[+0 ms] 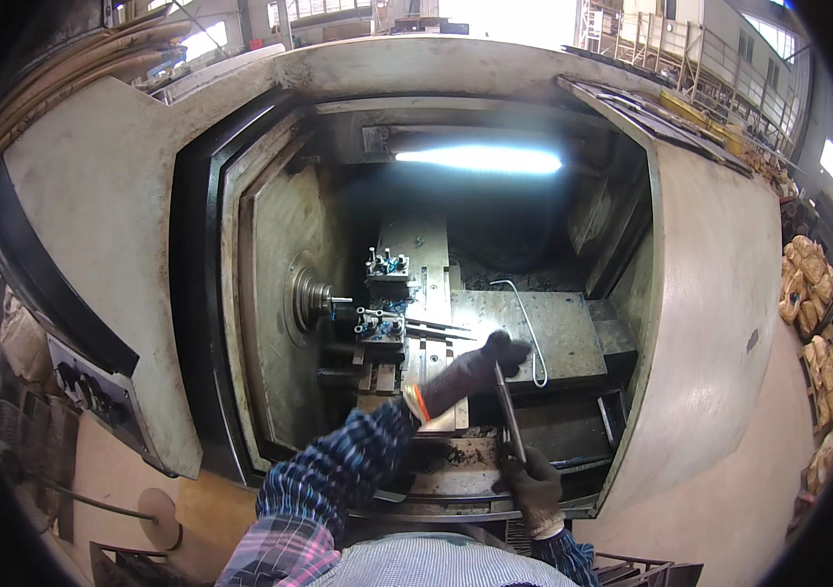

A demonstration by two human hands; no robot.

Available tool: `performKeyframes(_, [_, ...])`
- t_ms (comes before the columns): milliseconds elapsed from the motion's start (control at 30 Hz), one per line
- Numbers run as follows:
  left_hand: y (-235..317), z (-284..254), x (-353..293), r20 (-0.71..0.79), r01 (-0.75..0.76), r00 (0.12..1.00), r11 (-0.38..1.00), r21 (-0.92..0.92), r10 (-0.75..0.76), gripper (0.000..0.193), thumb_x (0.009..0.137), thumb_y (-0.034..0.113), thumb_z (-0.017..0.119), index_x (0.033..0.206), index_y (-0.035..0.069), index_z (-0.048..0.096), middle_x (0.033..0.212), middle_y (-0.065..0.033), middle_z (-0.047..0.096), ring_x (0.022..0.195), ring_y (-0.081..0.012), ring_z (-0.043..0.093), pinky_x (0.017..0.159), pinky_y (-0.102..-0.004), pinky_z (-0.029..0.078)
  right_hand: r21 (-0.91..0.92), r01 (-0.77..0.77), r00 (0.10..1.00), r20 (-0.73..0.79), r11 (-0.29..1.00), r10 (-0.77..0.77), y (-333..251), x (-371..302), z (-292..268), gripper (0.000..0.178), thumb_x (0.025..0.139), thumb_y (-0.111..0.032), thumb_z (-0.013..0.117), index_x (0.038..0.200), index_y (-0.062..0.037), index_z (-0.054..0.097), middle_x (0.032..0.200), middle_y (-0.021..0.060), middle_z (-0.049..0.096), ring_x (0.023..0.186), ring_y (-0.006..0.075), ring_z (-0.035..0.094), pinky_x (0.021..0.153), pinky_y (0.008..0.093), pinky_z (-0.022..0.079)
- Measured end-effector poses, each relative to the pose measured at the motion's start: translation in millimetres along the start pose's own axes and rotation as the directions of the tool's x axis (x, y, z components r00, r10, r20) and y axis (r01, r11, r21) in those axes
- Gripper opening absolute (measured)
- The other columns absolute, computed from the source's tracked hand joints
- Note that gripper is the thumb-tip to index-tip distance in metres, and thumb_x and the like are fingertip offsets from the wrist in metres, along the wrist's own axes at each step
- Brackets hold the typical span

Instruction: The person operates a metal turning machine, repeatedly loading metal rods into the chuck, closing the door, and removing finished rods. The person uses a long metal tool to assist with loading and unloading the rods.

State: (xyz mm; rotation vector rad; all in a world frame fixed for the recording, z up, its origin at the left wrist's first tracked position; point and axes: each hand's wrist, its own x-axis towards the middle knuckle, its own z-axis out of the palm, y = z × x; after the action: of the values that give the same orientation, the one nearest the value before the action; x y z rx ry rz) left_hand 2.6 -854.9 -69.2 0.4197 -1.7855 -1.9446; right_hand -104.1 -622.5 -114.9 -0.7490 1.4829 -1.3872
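both hands wear dark work gloves and share one thin metal rod. left hand, reaching forward inside the open lathe enclosure, is curled around the rod's upper end, its glove showing an orange band at the cuff below a blue plaid sleeve. right hand, low near the front edge of the machine, is closed round the rod's lower end, so the rod runs nearly upright between the two fists. it sits just in front of the flat grey carriage plate, on which a bent wire hook lies. to the left, the spindle chuck holds a short round workpiece, with the tool post just beside it. a bright strip lamp glows above. stacked tan parts fill the far right edge.
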Motion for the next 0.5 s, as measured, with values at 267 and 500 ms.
performKeyframes(267, [-40,-154,104,-0.122,0.147,0.811,-0.002,0.989,-0.571,0.051,0.103,0.046,0.048,0.142,0.015,0.058,0.142,-0.0118,0.060,0.129,-0.0341,0.056,0.110,-0.0437,0.044,0.072,-0.094,0.951,-0.289,0.993,0.111,5,-25,-14,0.024,0.098,-0.008,0.066,0.118,0.0048,0.067,0.070,0.0054,0.067,0.056,0.0138,0.065,0.053,0.0248,0.050])
performKeyframes(500, [-43,-281,91,-0.594,0.458,0.542,-0.383,0.802,-0.595,0.063,0.093,0.061,0.060,0.137,0.018,0.065,0.150,-0.0101,0.055,0.137,-0.0352,0.052,0.115,-0.0622,0.034,0.073,-0.105,0.927,-0.355,0.992,0.124,27,-36,-29,0.024,0.097,-0.007,0.065,0.118,0.0036,0.066,0.070,0.0048,0.066,0.056,0.0135,0.064,0.052,0.0252,0.050])
